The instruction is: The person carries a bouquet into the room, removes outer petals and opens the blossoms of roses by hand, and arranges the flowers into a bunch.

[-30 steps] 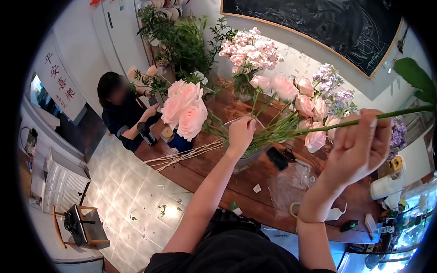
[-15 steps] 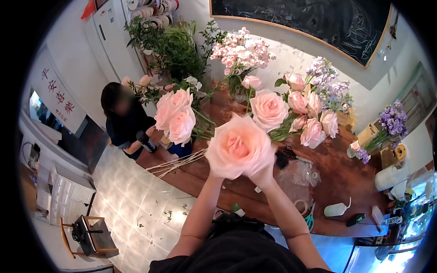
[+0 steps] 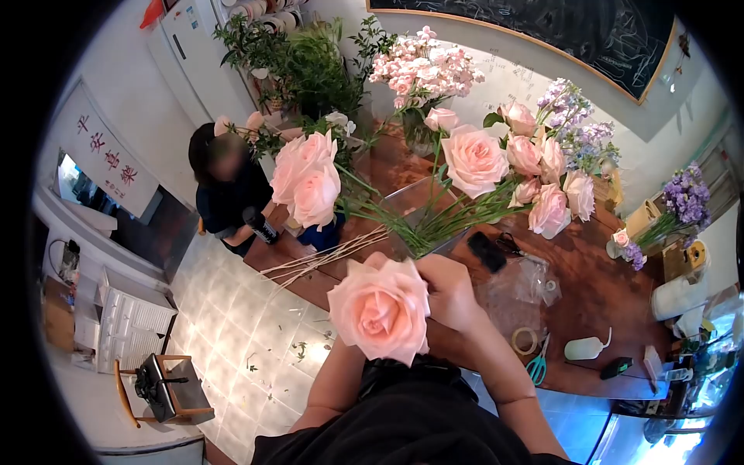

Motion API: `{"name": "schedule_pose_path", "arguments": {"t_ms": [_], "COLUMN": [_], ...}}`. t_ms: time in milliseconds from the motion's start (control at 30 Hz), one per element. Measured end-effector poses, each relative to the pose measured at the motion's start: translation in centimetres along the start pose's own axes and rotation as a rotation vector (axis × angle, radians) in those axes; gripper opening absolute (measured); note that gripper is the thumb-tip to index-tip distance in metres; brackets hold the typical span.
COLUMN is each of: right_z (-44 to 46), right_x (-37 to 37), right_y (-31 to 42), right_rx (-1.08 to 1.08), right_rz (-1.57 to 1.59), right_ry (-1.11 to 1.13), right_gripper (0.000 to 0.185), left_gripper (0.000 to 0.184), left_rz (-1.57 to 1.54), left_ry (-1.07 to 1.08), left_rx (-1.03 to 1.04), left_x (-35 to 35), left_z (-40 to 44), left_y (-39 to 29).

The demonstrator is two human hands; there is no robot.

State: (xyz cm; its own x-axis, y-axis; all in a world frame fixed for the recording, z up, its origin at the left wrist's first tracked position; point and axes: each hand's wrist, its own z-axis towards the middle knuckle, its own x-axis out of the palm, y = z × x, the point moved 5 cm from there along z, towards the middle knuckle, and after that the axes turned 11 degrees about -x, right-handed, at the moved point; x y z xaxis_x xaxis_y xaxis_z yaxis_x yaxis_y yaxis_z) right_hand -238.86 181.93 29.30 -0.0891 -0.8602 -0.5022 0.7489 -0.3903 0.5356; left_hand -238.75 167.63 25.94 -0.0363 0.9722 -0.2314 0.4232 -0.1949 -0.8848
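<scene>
A large pink rose (image 3: 378, 314) faces up at me, close in front of my chest. My right hand (image 3: 451, 288) is at its right edge, fingers curled closed; whatever they pinch is hidden. Behind the bloom is my left hand (image 3: 375, 260), nearly all covered, with only a bit showing above the petals and the forearm below. The rose's stem is out of sight. Just beyond, long green stems (image 3: 422, 232) come together in a clear container (image 3: 415, 194), with more pink roses (image 3: 474, 160) leaning out to both sides.
On the wooden table (image 3: 597, 298) lie a black phone (image 3: 487, 252), clear plastic wrap (image 3: 519, 291), a tape roll (image 3: 525, 341), teal scissors (image 3: 536, 368) and a white squeeze bottle (image 3: 587, 346). Pale sticks (image 3: 333, 256) overhang the left edge. Another person (image 3: 225, 182) is across the table, near a dark bottle (image 3: 260, 225).
The rose has come down and nearer to my body, turning its face upward. My right hand has moved from beneath the bloom to its right edge. The green stems behind are now exposed.
</scene>
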Motion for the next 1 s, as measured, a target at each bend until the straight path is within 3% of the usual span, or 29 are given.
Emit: {"name": "schedule_pose_path", "arguments": {"t_ms": [67, 133, 167, 233, 333, 433, 500, 567, 667, 733, 800, 833, 900, 933, 1000], "right_z": [0.0, -0.1, 0.0, 0.3, 0.5, 0.3, 0.1, -0.5, -2.2, -2.7, -2.1, -1.6, -0.1, -0.2, 0.1], "right_x": [-1.7, -3.6, -4.5, -5.6, -5.8, -5.2, -5.4, -5.5, -5.0, -4.2, -3.1, -2.4, -1.7, -1.5, -1.6], "right_y": [0.6, 1.8, 2.7, 4.4, 5.1, 4.6, 4.8, 5.6, 4.8, 3.1, 1.8, 1.5, 2.1, 2.2, 2.6], "right_rx": [0.067, 0.141, 0.178, 0.182, 0.237, 0.307, 0.080, -0.153, -0.181, -0.116, 0.272, 0.475, 0.675, 0.624, 0.501], "right_rz": [0.376, 0.755, 0.944, 0.831, 0.577, 0.637, 0.521, 0.454, 0.558, 0.703, 1.107, 1.307, 1.551, 1.446, 1.173], "right_ry": [-0.115, -0.199, -0.227, -0.161, -0.062, -0.126, -0.169, -0.284, -0.532, -0.675, -0.711, -0.735, -0.517, -0.409, -0.238], "right_gripper": [0.021, 0.024, 0.026, 0.031, 0.031, 0.024, 0.020, 0.018, 0.016, 0.014, 0.014, 0.019, 0.019, 0.016, 0.013], "left_gripper": [0.014, 0.013, 0.015, 0.020, 0.021, 0.020, 0.019, 0.019, 0.018, 0.019, 0.020, 0.021, 0.023, 0.024, 0.025], "left_rz": [0.875, 0.358, 0.184, -0.131, -0.125, -0.102, -0.169, -0.006, -0.160, -0.230, -0.120, -0.084, -0.009, 0.052, 0.078], "left_ry": [-0.195, 0.158, 0.215, 0.413, 0.523, 0.541, 0.528, 0.325, 0.358, 0.467, 0.520, 0.537, 0.570, 0.599, 0.620], "left_rx": [-0.005, 0.520, 0.710, 1.096, 1.057, 0.981, 1.015, 0.724, 0.251, 0.492, 1.305, 1.280, 1.234, 1.370, 1.354], "left_x": [0.5, -0.2, -0.3, -0.6, -0.6, -0.9, -0.9, -0.9, -1.4, -1.4, -1.3, -1.1, -0.7, -0.7, -0.7], "left_z": [-2.1, -1.2, -1.1, -1.4, -1.4, -1.8, -1.9, -0.6, -0.1, -0.3, -1.2, -1.4, -2.3, -2.7, -2.4], "left_y": [-4.5, -2.2, -2.2, -1.6, -1.7, -1.5, -1.6, 0.9, 3.0, 1.3, -1.4, -1.7, -2.9, -3.8, -4.3]}}
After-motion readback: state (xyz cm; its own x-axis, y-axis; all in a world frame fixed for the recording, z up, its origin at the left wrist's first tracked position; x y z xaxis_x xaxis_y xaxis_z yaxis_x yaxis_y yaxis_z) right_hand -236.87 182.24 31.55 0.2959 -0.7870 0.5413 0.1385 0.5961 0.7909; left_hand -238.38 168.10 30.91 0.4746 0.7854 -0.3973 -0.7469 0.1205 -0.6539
